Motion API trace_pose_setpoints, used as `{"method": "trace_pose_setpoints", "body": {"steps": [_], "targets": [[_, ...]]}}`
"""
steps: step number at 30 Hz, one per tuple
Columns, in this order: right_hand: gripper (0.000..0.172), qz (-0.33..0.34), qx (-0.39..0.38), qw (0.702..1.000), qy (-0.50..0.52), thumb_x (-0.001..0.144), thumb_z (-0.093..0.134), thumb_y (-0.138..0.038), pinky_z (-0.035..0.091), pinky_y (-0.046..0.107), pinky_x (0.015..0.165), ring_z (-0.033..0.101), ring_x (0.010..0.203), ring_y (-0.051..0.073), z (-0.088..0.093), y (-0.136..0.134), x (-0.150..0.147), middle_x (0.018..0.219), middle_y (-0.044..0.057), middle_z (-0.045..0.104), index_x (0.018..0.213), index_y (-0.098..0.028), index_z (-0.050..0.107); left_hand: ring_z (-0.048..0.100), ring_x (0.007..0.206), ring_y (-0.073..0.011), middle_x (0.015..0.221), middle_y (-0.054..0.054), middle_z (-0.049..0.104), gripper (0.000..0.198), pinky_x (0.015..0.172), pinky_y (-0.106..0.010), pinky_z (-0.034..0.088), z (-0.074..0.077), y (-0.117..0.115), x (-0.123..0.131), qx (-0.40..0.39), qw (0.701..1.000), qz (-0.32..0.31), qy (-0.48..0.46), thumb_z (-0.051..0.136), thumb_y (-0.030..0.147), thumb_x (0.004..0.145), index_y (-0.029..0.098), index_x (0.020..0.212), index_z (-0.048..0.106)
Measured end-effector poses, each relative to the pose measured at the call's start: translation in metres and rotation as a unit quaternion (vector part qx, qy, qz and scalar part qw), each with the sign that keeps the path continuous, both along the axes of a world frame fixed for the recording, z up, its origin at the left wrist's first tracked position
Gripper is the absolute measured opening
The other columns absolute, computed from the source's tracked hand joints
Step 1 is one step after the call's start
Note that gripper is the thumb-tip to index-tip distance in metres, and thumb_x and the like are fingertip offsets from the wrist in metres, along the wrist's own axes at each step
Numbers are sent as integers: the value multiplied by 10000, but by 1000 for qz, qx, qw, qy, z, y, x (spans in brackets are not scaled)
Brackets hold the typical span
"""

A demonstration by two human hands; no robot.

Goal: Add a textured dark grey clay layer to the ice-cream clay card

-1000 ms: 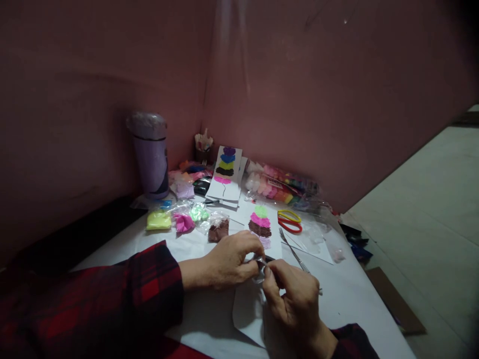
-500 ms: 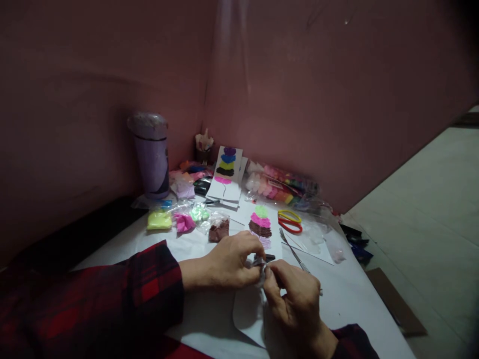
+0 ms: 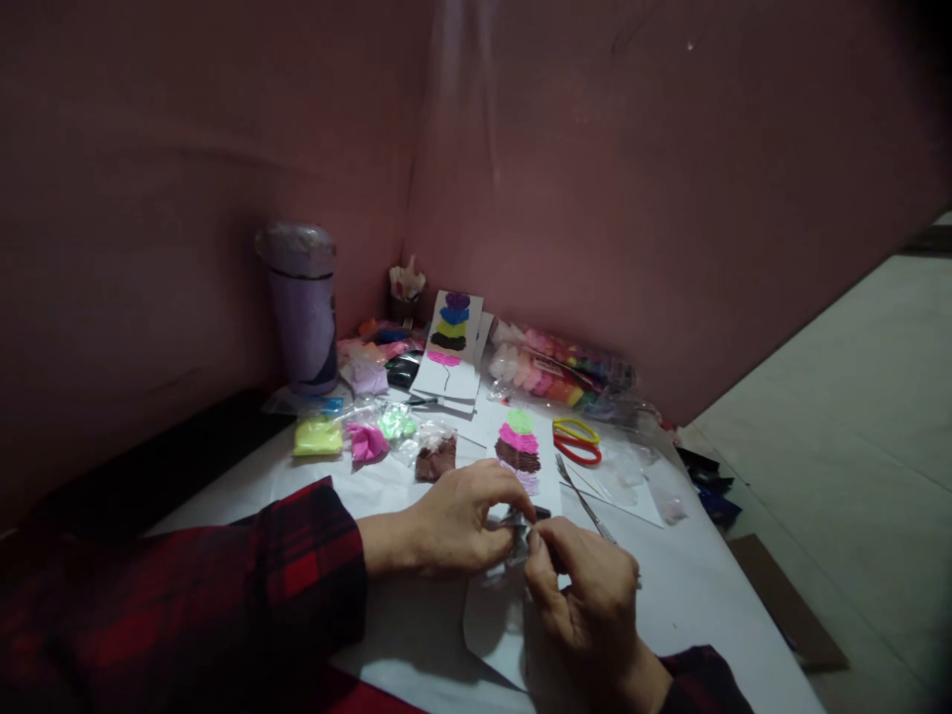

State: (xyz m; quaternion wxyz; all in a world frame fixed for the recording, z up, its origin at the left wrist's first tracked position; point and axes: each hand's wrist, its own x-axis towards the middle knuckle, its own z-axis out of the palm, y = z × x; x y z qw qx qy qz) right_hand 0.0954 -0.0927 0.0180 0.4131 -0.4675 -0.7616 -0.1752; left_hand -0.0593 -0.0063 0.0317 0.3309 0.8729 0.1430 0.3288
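Between my two hands is a small crinkled clear plastic bag, partly hidden by my fingers. My left hand is closed on its left side, thumb and fingertips pinching it. From the right, my right hand pinches the same plastic, its other fingers curled in. Something black shows just behind the fingertips; whether it is inside the bag I cannot tell. Beyond the hands lies a white card with ridged bands of green, pink, brown and lilac clay. A white sheet lies beneath the hands.
Bagged yellow clay, pink clay and brown clay lie left of the card. To its right are red-and-yellow-handled scissors and a fork. A purple tumbler and another clay-banded card stand behind.
My fingertips have shifted very slightly on the plastic bag, and my left index finger reaches a little further right. Everything else looks the same.
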Motion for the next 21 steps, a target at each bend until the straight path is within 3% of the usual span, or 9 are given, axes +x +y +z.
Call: {"method": "trace_pose_setpoints", "body": {"steps": [9,16,21], "targets": [[204,21,-16,1000,-4,872,490,-102,296,267,490,445,447,108,-2,-1,-1,531,-32,463,689,-179,534,580,811,-185,829,-49,679,217,736,-297,451,-3,-1,1,-4,997,56,46,540,44,649,162,803,637],[184,6,1,1000,-6,871,492,-99,310,263,490,472,444,107,0,-1,0,534,-23,509,711,-174,545,607,851,-191,888,-107,690,232,803,-317,480,-2,-1,0,18,999,-29,-32,488,67,734,105,900,646],[177,12,9,1000,-7,862,499,-81,313,261,491,464,438,106,3,-1,-2,524,-30,498,721,-173,552,625,914,-193,1025,-130,676,337,789,-311,495,-5,-3,1,-22,999,11,-47,469,71,758,103,1071,589]]}}
